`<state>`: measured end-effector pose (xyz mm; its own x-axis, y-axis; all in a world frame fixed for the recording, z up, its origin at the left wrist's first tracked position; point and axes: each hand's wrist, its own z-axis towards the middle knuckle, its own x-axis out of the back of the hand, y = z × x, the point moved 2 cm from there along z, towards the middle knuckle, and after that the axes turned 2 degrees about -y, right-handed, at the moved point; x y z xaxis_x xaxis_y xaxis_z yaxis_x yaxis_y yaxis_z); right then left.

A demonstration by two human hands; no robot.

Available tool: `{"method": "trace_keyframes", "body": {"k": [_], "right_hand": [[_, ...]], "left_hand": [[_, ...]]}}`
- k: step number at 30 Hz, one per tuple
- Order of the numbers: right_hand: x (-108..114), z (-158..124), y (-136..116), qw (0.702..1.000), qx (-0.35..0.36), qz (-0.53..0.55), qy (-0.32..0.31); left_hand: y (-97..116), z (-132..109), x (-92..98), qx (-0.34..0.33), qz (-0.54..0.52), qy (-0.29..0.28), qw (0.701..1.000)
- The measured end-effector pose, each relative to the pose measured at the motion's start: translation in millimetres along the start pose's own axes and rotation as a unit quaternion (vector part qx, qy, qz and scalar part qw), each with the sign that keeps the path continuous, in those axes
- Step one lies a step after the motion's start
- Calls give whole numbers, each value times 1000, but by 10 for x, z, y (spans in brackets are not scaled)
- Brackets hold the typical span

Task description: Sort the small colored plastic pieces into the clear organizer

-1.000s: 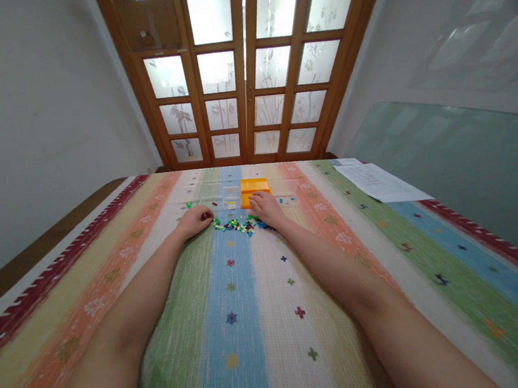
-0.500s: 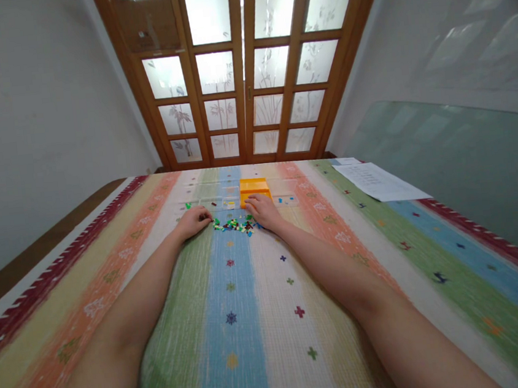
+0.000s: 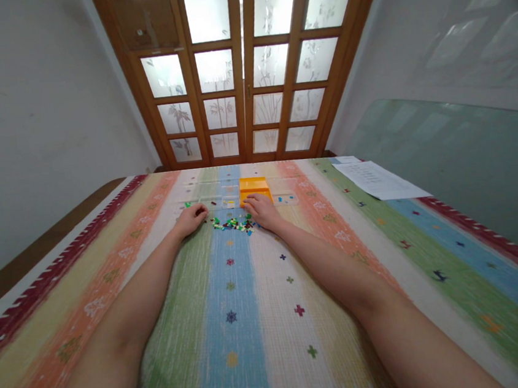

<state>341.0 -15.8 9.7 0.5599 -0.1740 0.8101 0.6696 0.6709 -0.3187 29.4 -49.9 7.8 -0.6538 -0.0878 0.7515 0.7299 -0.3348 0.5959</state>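
A loose pile of small plastic bricks (image 3: 234, 225), green, yellow, blue, dark red and black, lies on the striped cloth between my hands. My left hand (image 3: 191, 219) is left of the pile, its thumb and fingers curled together in a pinch; whatever is between them is too small to make out. At the pile's right end, my right hand (image 3: 263, 211) has its fingers bent and drawn together in front of an open orange box (image 3: 254, 184). Its fingertips overlap the box's near edge, and what they hold cannot be made out.
Clear shallow trays (image 3: 230, 192) behind the pile hold a few yellow pieces. Green pieces (image 3: 188, 205) lie to the left, and blue pieces (image 3: 286, 199) sit in a clear tray on the right. Printed paper (image 3: 380, 180) rests farther right, near a glass panel (image 3: 460, 166).
My left hand has shifted slightly left and away from the pile's edge. The right hand stays beside the orange box with little visible motion.
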Motion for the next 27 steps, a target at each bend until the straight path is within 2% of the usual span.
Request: {"method": "trace_keyframes", "body": {"k": [2, 7, 11, 18, 27], "right_hand": [[1, -1, 0, 1000, 2, -3, -1], [6, -6, -1, 1000, 5, -7, 0], [0, -4, -8, 1000, 7, -6, -3], [-22, -1, -1, 1000, 6, -6, -1], [-11, -7, -1, 1000, 13, -6, -2]], "left_hand": [[21, -10, 25, 3, -13, -26, 1000], [95, -63, 144, -14, -48, -131, 990], [109, -71, 171, -27, -41, -150, 987], [38, -51, 101, -24, -44, -101, 994], [-24, 19, 38, 38, -117, 35, 992]]}}
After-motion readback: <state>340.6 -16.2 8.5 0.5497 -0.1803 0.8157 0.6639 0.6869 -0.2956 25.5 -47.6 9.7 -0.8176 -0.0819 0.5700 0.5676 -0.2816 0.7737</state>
